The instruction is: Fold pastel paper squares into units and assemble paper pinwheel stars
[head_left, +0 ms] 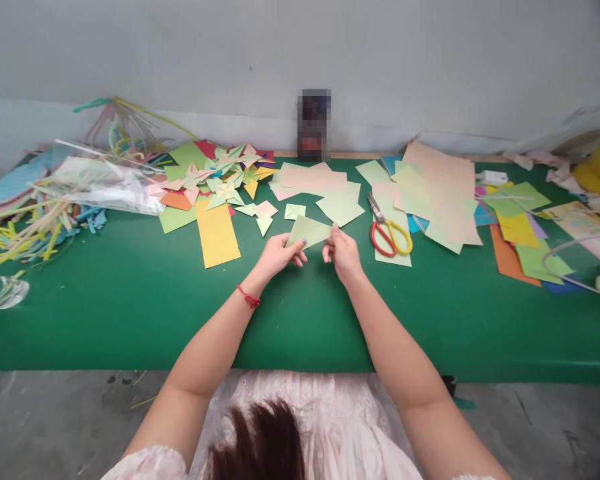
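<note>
Paper sheet (pixel 307 231) between left hand (pixel 280 252) and right hand (pixel 344 252) over the table (pixel 300 320), scissors (pixel 382 219) on a paper slip (pixel 403 260) to the right, overlapping sheets (pixel 447 187) farther right, folded pieces (pixel 226 192) behind left, plastic bag (pixel 115 190) beyond, loose strips (pixel 45 233) far left, wall (pixel 300 53) behind.

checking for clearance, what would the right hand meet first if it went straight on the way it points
Apart from the light green paper it holds, the right hand would likely meet the pale green sheet just beyond, though height is unclear, so it might pass over.
</note>
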`<move>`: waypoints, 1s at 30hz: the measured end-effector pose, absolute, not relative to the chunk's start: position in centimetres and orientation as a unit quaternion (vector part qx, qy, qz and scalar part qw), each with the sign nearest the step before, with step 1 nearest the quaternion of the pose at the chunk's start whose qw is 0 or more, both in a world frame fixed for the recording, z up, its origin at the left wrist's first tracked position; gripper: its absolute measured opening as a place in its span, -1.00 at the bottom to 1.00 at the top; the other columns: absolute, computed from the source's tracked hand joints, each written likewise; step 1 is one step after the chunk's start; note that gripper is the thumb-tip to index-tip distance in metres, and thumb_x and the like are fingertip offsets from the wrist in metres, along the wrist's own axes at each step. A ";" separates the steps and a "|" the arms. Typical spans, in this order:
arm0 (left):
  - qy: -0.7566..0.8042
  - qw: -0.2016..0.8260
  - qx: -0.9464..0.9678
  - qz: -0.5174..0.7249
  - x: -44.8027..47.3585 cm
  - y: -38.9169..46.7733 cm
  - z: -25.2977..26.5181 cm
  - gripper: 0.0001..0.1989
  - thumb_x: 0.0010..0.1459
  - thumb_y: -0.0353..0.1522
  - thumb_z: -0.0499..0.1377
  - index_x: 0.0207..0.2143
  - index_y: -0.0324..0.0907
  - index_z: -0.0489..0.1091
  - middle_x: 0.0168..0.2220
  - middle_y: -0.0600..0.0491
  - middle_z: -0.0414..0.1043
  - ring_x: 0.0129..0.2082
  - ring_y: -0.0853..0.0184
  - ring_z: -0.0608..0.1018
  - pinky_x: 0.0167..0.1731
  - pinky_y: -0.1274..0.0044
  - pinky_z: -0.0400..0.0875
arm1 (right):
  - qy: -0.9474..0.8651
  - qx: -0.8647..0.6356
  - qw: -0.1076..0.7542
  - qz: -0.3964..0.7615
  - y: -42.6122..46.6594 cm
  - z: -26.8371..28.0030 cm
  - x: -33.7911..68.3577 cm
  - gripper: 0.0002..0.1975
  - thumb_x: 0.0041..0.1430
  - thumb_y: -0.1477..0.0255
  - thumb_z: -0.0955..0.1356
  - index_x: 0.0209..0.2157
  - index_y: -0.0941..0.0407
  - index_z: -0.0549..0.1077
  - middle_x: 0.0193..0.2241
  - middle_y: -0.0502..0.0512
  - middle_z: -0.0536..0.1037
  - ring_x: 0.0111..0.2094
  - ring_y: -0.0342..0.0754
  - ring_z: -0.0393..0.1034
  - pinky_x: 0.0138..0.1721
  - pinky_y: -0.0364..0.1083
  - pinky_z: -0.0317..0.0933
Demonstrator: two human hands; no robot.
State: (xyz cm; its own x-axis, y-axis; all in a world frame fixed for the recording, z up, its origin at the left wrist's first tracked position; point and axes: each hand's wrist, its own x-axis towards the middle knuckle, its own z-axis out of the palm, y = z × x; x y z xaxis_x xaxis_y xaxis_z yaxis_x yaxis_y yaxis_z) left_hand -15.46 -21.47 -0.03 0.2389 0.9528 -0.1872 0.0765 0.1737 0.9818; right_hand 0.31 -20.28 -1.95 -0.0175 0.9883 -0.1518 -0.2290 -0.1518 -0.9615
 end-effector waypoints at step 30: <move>0.424 0.629 0.556 0.339 -15.0 -21.8 -1.1 -0.71 0.02 -0.21 0.20 -0.40 -0.29 0.32 -0.51 0.00 0.47 -0.60 0.42 0.50 -0.56 0.57 0.43 | -0.473 -0.454 0.439 0.614 -21.5 -0.9 -0.7 -0.56 -0.04 0.06 0.32 -0.32 0.14 0.53 -0.77 -0.07 0.37 -0.80 -0.29 -0.01 -0.79 -0.22 -0.16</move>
State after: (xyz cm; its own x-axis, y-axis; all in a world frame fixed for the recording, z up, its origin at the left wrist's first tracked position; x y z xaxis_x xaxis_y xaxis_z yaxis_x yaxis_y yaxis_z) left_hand -14.96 -21.82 -1.07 0.4096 0.8988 -0.1562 0.0448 0.1512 0.9875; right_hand -0.68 -21.51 -0.91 -0.2014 0.9690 -0.1433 -0.1098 -0.1677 -0.9797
